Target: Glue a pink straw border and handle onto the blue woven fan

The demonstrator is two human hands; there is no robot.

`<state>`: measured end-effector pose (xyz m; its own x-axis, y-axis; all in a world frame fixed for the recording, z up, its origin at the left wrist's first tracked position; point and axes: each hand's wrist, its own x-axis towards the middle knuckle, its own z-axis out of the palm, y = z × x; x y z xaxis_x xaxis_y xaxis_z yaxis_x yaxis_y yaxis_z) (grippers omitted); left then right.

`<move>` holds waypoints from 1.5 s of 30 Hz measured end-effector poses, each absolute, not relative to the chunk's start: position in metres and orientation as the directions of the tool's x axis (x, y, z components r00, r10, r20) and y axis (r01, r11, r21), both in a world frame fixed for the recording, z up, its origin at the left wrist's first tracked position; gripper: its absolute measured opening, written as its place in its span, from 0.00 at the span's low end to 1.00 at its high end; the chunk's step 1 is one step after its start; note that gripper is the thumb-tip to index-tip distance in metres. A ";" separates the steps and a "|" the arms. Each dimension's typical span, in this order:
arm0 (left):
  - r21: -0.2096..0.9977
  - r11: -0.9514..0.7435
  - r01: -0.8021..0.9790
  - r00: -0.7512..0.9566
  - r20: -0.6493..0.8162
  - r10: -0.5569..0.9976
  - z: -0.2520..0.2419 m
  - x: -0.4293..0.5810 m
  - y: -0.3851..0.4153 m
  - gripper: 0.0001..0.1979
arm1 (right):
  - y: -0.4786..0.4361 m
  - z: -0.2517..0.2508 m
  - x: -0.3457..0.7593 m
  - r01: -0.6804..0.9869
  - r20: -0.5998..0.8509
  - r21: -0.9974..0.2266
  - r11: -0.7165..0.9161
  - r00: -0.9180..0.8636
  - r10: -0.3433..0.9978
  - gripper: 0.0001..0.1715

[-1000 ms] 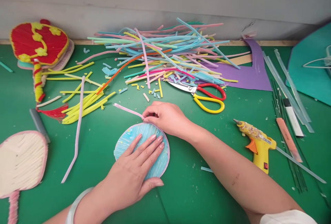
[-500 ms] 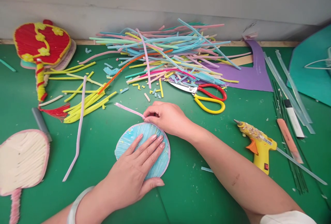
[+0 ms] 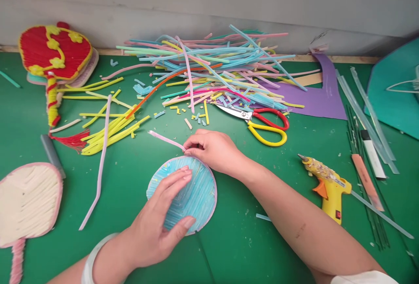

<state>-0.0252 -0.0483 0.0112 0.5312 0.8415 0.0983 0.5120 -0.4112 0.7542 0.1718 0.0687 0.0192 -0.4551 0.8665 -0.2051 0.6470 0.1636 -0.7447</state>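
A round disc covered in light-blue strips point(image 3: 199, 188) lies on the green table, with a pink pipe cleaner point(image 3: 166, 140) running along its edge. The loose end of that pipe cleaner sticks out to the upper left. At the disc's top rim, my right hand point(image 3: 209, 148) pinches the pipe cleaner between thumb and fingers. My left hand point(image 3: 163, 218) is over the disc's left part, thumb apart from the fingers and nothing in its grasp. Whether its side touches the disc I cannot tell. A thin dark green stem point(image 3: 205, 258) shows below the disc.
Scissors point(image 3: 266, 127) lie beyond my right hand, before a heap of coloured pipe cleaners point(image 3: 209, 65). A yellow glue gun point(image 3: 329, 183) rests at right. Left are a cream fan point(image 3: 29, 203), a red fan point(image 3: 55, 57) and a lilac pipe cleaner point(image 3: 103, 157).
My left hand has lifted from lying flat on the disc and shifted left, turning onto its side and uncovering more blue. My right hand keeps its pinch at the rim.
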 end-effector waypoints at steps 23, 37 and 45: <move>0.533 -0.331 0.779 0.294 0.156 0.943 0.019 -0.026 -0.017 0.15 | 0.069 0.016 0.172 0.651 -0.210 -0.739 0.173 -0.467 0.859 0.05; 0.321 -0.518 0.793 0.449 0.268 0.852 0.013 -0.013 -0.006 0.09 | 0.072 0.016 0.172 0.626 -0.200 -0.762 0.163 -0.467 0.861 0.04; 0.434 -0.400 0.807 0.393 0.112 0.913 0.007 -0.015 -0.001 0.13 | 0.073 0.019 0.172 0.574 -0.215 -0.814 0.089 -0.439 0.872 0.04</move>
<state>-0.0149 -0.0013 0.0072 0.3926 0.9128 0.1120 0.8072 -0.4004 0.4336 0.1722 0.0734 0.0187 -0.4390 0.8724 -0.2148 0.5745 0.0887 -0.8137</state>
